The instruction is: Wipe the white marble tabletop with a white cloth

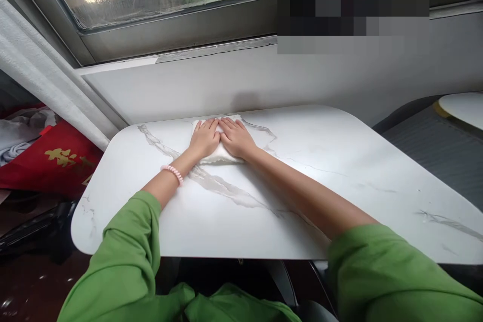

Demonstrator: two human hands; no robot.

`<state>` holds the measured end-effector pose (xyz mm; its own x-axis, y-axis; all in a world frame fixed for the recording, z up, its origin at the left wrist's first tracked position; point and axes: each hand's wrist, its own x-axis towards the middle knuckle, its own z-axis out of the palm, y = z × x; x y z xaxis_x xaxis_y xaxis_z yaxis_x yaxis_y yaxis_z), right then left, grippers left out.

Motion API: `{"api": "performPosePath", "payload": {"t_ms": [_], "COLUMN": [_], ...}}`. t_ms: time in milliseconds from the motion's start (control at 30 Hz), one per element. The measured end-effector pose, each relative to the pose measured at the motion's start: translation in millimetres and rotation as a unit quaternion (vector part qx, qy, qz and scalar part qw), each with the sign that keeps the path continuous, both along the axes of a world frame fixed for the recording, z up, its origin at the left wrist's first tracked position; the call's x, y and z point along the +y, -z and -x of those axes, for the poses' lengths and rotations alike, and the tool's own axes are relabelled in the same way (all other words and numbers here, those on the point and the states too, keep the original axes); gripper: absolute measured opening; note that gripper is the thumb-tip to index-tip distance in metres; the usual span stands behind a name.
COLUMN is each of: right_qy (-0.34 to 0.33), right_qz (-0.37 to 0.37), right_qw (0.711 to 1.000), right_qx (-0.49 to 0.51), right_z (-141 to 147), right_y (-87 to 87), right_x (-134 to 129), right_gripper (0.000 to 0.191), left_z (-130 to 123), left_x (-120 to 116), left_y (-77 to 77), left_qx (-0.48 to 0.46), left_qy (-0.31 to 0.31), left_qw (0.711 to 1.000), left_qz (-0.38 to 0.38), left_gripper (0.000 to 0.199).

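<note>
A folded white cloth (222, 156) lies on the white marble-patterned table (302, 171), close to its far edge by the wall. My left hand (206, 138) rests flat on the left part of the cloth, fingers stretched out and pointing away from me. Beside it, my right hand (236, 137) presses flat on the right part, with its fingers also extended. The thumbs and index fingers of both hands come close together over the middle of the cloth. A pink coiled band (173, 173) circles my left wrist.
Behind the table stands a white wall (181, 93) under a window (169, 30). A red bag (56, 161) with gold characters and a white curtain (49, 70) are at the left. A grey ribbed surface (433, 146) and another white tabletop (466, 108) sit at the right.
</note>
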<state>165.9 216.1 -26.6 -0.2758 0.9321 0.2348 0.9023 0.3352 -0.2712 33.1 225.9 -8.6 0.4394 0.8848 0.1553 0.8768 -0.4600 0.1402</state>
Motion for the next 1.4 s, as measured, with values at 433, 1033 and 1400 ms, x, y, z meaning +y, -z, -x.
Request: {"api": "performPosePath", "payload": {"t_ms": [433, 1033, 1400], "right_qy": [0.038, 0.011, -0.089], "right_qz": [-0.029, -0.016, -0.033], "right_qw": [0.999, 1.0, 0.995], "right_qx": [0.0, -0.003, -0.023], "right_z": [6.2, 15.7, 27.5], "right_y": [3.4, -1.3, -5.6], "right_x": [44.4, -106.3, -207.3], "right_gripper": [0.055, 0.055, 0.055], "left_z": [4.4, 20.8, 45.8], "left_x": [54.4, -99.9, -215.5], "left_y": [1.9, -2.6, -5.6], "left_qx": [0.023, 0.043, 0.06], "left_qy": [0.026, 0.023, 0.026], "left_qw": [0.999, 0.999, 0.998], "left_qz": [-0.024, -0.014, -0.017], "left_gripper": [0.05, 0.051, 0.054]}}
